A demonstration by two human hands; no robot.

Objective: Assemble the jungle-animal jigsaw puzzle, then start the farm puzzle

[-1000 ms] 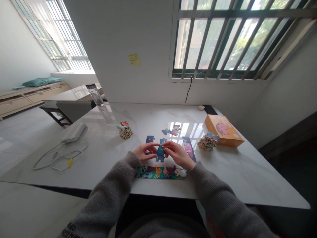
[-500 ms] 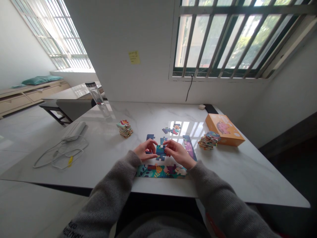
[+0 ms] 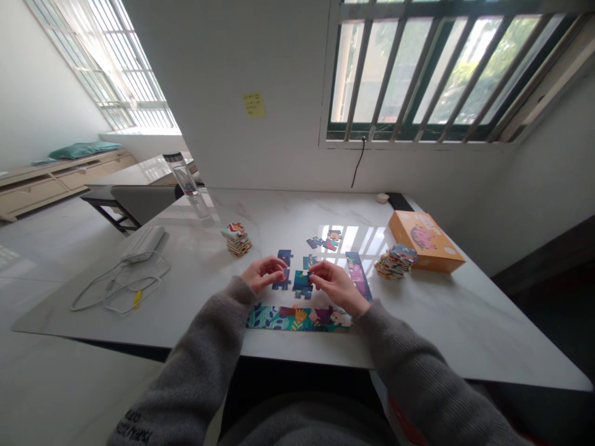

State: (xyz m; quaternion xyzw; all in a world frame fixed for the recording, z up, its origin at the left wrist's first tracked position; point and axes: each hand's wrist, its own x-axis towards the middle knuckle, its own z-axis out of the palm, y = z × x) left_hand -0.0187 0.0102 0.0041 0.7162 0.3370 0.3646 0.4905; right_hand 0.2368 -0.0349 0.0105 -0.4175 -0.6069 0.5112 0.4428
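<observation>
My right hand (image 3: 335,284) pinches a dark blue and green puzzle piece (image 3: 302,280) by its right edge, over the middle of the table. My left hand (image 3: 266,272) is off to the left with its thumb and fingers apart, above a dark blue joined strip of pieces (image 3: 281,286). Another blue piece (image 3: 310,262) lies just beyond the held one. Nearest me runs a long joined puzzle strip (image 3: 297,318) with leaves and animals. A purple strip (image 3: 356,272) stands to the right, partly behind my right hand.
Several loose pieces (image 3: 331,240) lie farther back. A stack of pieces (image 3: 237,240) is at left, another stack (image 3: 395,261) at right beside an orange box (image 3: 426,241). A white device (image 3: 144,243) with a cable (image 3: 111,291) and a clear bottle (image 3: 183,176) occupy the left side.
My left hand has let go of the puzzle piece and moved left, uncovering the dark blue strip. My right hand stays at the piece. The view has shifted slightly.
</observation>
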